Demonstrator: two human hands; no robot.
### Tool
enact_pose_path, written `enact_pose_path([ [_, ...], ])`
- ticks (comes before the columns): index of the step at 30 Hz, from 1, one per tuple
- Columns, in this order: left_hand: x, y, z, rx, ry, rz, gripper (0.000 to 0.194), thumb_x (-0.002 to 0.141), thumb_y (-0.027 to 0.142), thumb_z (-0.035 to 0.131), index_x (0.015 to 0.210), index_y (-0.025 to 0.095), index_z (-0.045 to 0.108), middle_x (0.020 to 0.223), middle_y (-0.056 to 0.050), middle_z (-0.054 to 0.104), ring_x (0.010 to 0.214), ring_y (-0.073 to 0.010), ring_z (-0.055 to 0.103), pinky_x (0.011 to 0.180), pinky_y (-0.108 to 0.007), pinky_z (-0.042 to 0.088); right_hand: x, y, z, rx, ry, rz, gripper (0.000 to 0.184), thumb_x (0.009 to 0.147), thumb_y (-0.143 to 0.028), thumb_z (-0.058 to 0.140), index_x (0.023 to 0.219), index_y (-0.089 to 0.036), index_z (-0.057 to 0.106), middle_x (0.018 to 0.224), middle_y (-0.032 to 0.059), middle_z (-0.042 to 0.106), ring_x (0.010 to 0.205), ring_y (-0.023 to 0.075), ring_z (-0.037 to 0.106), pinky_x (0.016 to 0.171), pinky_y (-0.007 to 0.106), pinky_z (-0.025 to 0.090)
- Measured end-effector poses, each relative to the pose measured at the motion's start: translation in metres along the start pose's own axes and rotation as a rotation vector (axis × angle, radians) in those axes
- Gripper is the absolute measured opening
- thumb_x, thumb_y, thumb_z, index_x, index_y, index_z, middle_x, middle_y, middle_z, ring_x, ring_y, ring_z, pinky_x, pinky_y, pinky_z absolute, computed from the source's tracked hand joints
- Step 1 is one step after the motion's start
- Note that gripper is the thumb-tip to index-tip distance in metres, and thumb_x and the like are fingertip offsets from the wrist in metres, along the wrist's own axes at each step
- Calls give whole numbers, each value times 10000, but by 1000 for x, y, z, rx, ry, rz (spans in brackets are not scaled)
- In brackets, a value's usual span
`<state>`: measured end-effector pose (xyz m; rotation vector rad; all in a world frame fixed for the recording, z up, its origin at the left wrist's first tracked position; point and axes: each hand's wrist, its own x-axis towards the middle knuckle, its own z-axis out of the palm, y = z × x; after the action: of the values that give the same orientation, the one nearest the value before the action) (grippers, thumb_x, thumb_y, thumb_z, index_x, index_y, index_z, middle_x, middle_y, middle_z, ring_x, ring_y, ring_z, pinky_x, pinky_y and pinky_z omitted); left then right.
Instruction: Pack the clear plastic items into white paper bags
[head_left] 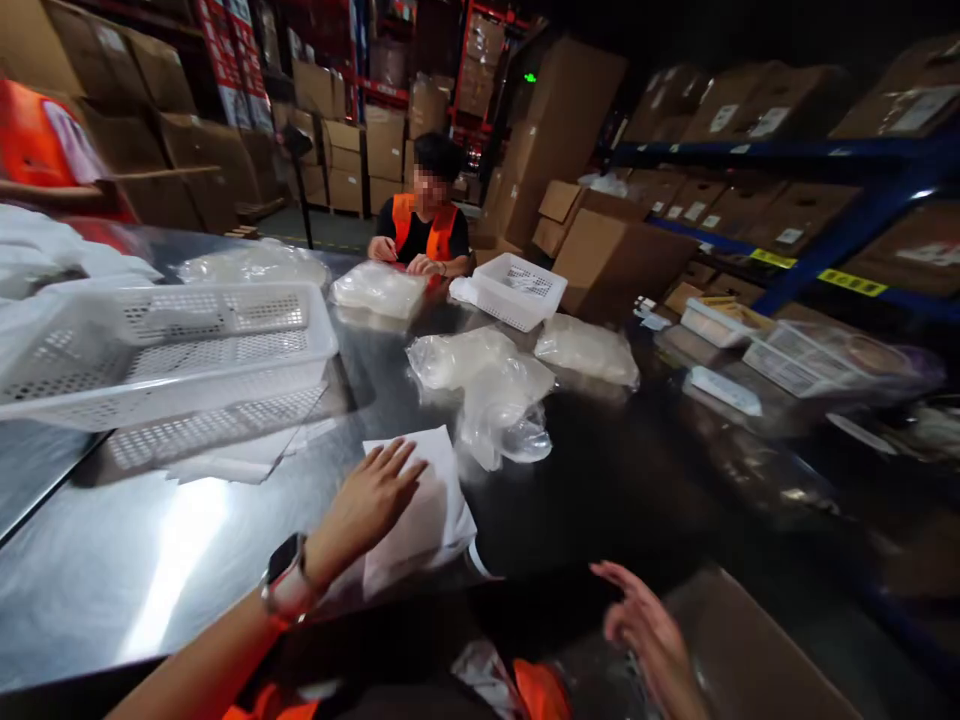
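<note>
My left hand point(369, 505) lies flat with fingers stretched out on a white folded sheet in a clear bag point(420, 510) on the steel table point(150, 560). A smartwatch sits on that wrist. My right hand point(649, 630) hovers lower right, near the table's front edge, fingers apart and holding nothing. Just beyond the sheet lies a crumpled clear plastic bag point(502, 415).
A white perforated basket point(165, 350) stands at left. More filled plastic bags point(585, 350) and a smaller white basket point(519, 288) lie further back. A person in an orange vest point(424, 235) sits across the table. Cardboard boxes and blue shelving point(862, 210) surround it; a cardboard box point(750, 650) is near right.
</note>
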<state>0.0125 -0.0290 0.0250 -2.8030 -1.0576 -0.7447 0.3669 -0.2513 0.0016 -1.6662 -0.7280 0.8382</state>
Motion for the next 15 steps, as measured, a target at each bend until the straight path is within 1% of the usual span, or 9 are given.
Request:
enact_pose_path([
  [2, 33, 1, 11, -17, -130, 198, 390, 1014, 244, 424, 1360, 256, 604, 1491, -107, 532, 1418, -302, 446, 1156, -533, 382, 1, -6, 70, -70, -199, -65, 692, 646, -697, 724, 1206, -292, 693, 1273, 189, 656, 415, 149, 538, 373, 318, 387],
  [3, 44, 1, 19, -26, -189, 244, 401, 1017, 263, 433, 1391, 264, 578, 1515, -97, 507, 1433, -299, 423, 1172, -542, 354, 1, -9, 103, -152, -247, -105, 725, 635, -672, 730, 1226, -255, 685, 1225, 172, 680, 421, 145, 531, 371, 299, 377],
  [5, 54, -1, 35, -41, -265, 270, 421, 1027, 314, 426, 1432, 273, 536, 1534, -83, 487, 1443, -291, 408, 1185, -545, 326, 3, -12, 152, -279, -225, -248, 564, 663, -626, 691, 1018, -193, 752, 953, 136, 738, 543, 188, 585, 463, 297, 443],
  [7, 54, -7, 49, -55, -285, 260, 445, 1039, 351, 395, 1471, 291, 486, 1560, -68, 452, 1464, -283, 376, 1203, -547, 283, 5, -13, 171, -337, -235, -314, 406, 754, -567, 593, 725, -185, 727, 714, 96, 694, 617, 203, 601, 565, 304, 477],
  [8, 53, -12, 54, -70, -291, 261, 457, 1045, 358, 377, 1492, 301, 454, 1574, -61, 431, 1476, -275, 357, 1213, -546, 256, 5, -13, 166, -335, -259, -285, 414, 783, -552, 552, 645, -187, 691, 642, 77, 659, 598, 194, 589, 569, 298, 468],
  [10, 50, -21, 60, -112, -322, 262, 480, 1052, 362, 344, 1527, 309, 387, 1600, -57, 383, 1496, -263, 320, 1230, -540, 203, 5, -8, 131, -321, -326, -120, 439, 778, -574, 541, 609, -187, 659, 565, 40, 602, 491, 157, 531, 498, 271, 414],
  [13, 52, -32, 63, -173, -387, 256, 500, 1058, 371, 318, 1553, 310, 323, 1614, -56, 347, 1510, -250, 290, 1242, -526, 163, -1, 11, 31, -485, -364, 155, 393, 662, -581, 619, 542, -206, 612, 509, 41, 560, 393, 156, 497, 416, 267, 348],
  [14, 54, -34, 64, -186, -400, 254, 501, 1059, 374, 316, 1556, 314, 314, 1614, -53, 346, 1511, -245, 287, 1243, -517, 163, -4, 18, -5, -628, -244, 198, 347, 625, -546, 636, 503, -224, 586, 488, 61, 554, 362, 181, 499, 380, 281, 326],
  [15, 56, -36, 64, -193, -405, 253, 500, 1060, 375, 316, 1557, 320, 307, 1610, -49, 352, 1510, -240, 290, 1243, -506, 171, -7, 25, -35, -767, 2, 101, 261, 646, -505, 640, 556, -261, 620, 517, 80, 578, 382, 207, 526, 366, 295, 329],
])
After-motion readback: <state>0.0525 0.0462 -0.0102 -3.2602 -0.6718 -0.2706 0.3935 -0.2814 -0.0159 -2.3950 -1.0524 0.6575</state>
